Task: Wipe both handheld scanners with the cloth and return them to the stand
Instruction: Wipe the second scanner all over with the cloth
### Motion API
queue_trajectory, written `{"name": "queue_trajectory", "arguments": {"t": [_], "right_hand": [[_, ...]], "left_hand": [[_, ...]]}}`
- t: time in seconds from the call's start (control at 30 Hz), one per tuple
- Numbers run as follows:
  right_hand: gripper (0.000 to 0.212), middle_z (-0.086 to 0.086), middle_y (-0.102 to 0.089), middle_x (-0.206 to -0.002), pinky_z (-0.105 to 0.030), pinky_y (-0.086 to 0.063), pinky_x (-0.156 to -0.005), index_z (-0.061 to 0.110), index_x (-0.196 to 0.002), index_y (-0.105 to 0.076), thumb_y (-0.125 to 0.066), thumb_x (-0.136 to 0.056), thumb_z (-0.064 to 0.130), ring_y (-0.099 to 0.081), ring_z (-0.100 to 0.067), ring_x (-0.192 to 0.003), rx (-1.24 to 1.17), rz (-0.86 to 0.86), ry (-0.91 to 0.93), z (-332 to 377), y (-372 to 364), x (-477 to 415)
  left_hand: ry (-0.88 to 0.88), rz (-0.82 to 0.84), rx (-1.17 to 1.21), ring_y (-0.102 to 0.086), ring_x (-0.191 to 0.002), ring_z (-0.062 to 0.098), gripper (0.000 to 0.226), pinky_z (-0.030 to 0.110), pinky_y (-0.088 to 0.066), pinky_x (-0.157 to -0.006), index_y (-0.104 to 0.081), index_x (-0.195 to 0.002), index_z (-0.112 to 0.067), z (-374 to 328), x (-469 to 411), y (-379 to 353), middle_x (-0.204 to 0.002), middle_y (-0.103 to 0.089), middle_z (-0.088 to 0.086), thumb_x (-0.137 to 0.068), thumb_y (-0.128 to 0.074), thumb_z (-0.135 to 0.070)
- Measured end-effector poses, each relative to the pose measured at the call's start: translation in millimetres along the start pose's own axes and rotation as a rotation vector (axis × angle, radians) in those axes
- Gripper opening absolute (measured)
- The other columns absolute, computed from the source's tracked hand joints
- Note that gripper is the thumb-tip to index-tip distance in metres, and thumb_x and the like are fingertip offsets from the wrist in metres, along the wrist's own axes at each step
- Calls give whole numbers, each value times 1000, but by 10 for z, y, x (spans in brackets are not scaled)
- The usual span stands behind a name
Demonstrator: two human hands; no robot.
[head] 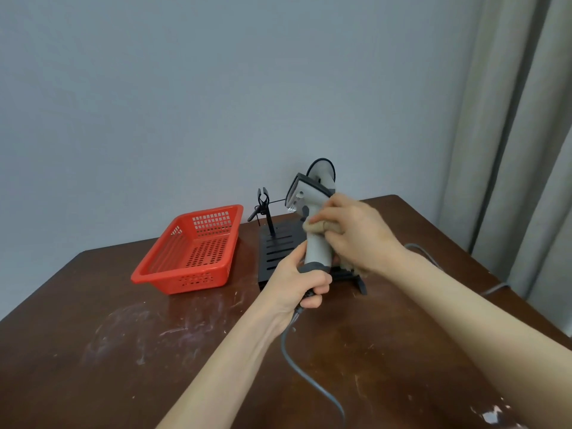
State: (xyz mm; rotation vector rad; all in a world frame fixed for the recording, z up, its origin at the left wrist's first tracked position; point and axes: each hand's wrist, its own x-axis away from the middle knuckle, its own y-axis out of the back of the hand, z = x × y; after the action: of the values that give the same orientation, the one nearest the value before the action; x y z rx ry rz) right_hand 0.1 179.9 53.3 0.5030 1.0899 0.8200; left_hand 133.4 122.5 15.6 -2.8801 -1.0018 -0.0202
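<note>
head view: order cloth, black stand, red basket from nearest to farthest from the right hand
1. cloth, gripped in the right hand against the scanner.
2. black stand, just beneath and left of the hand.
3. red basket, farther left on the table.

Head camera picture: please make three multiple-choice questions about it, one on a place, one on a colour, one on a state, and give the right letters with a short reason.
1. Where is the basket?
A. on the table, left of the stand
B. on top of the stand
C. on the floor

2. What colour is the basket?
A. blue
B. red
C. white

3. What is the right hand doing?
A. resting flat on the table
B. pressing a cloth against the scanner
C. lifting the basket

Answers:
1 A: it sits on the brown table beside the black stand.
2 B: its plastic is red.
3 B: the cloth lies against the scanner, whose grip the left hand holds.
</note>
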Motion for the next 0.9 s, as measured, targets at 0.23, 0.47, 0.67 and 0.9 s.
{"name": "queue_trajectory", "arguments": {"t": [0.23,0.47,0.67,0.9], "right_hand": [[30,4,-59,-101,-32,-46,-83,22,-98,-73,-54,-82,6,-59,-19,-94,-60,55,-12,-42,-64,35],[35,14,-51,-97,-20,-36,-77,24,-104,-72,-52,-82,5,-53,-9,-93,-104,133,17,66,-122,150],[31,10,-54,-100,-29,-44,-85,23,-103,-73,-53,-86,6,-56,-16,-99,-116,-11,-148,-95,-138,-6],[39,10,-55,-92,-23,-44,-75,29,-103,-73,-56,-79,4,-56,-9,-83,-280,200,-1,71,-103,341]], "left_hand": [[30,-29,43,-28,-45,8,56,16,-16,-35,-59,-115,-19,25,24,55,-60,-42,0,-80,-40,21],[71,-62,210,-33,-42,6,39,14,-20,-31,-57,-101,-13,31,7,106,-57,-46,-2,-85,-39,18],[120,-74,250,-33,-40,5,39,12,-21,-30,-57,-113,-10,59,58,57,-80,-56,11,-88,-39,14],[104,-106,426,-31,-37,5,39,13,-16,-27,-58,-109,-11,12,48,142,-69,-48,3,-94,-44,-44]]}}
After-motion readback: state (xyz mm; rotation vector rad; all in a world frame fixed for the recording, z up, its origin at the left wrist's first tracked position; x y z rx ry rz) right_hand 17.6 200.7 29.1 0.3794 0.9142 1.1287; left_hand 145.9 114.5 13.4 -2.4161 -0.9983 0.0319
